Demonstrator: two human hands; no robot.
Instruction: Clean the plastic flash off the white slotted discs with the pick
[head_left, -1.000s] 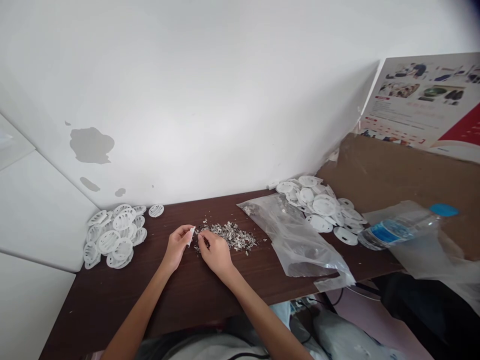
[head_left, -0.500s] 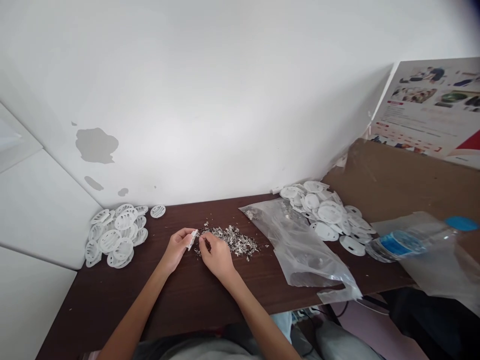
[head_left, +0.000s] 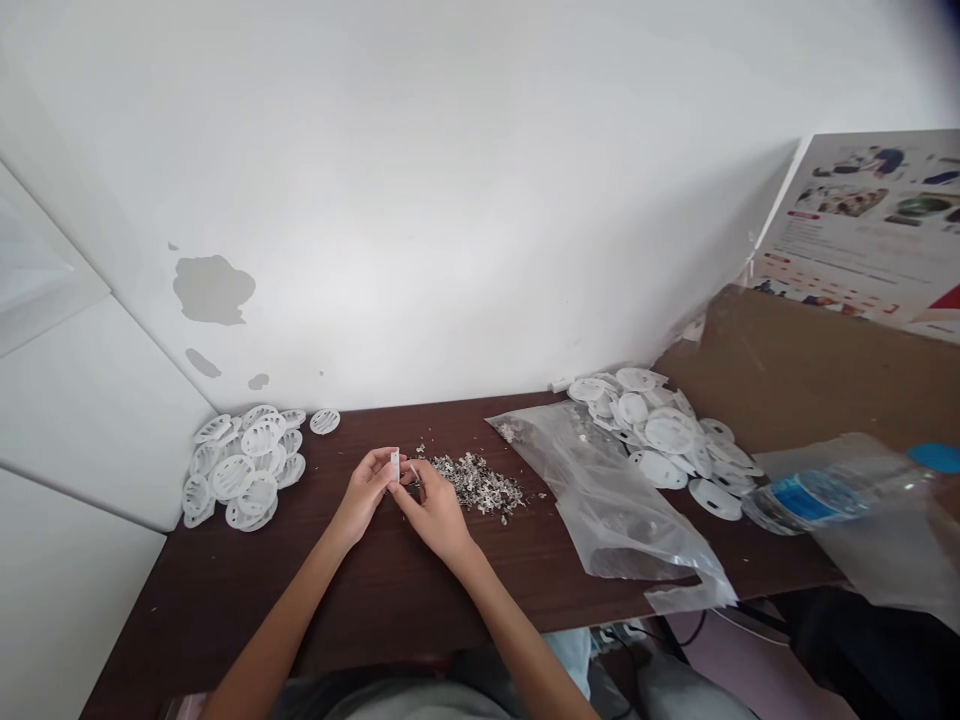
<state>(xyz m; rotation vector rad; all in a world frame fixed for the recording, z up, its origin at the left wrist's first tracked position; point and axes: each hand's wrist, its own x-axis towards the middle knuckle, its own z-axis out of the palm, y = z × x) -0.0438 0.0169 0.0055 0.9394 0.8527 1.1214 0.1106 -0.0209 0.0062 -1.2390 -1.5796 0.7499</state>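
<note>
My left hand (head_left: 364,497) grips a white plastic disc (head_left: 395,463), which is turned nearly edge-on and shows small holes or slots. My right hand (head_left: 435,508) meets it from the other side, its thumb and bent fingers closed at the disc's edge; a small pale bit shows by those fingers, too small to name. Just beyond the right hand lies a heap of tiny black and whitish scraps (head_left: 484,485). To the left is a pile of white slotted discs (head_left: 232,478), and a single slotted disc (head_left: 325,421) sits apart near the wall.
On the right, another pile of white discs (head_left: 667,430) stands behind a clear plastic bag (head_left: 600,500). A bottle with a blue label (head_left: 817,495) lies beyond it. A cardboard panel (head_left: 840,370) borders the dark table (head_left: 397,610); a white wall (head_left: 450,250) rises at the back.
My right hand has come up from the edge of the scraps to the disc in my left hand. The disc has turned more upright, and the view has shifted slightly.
</note>
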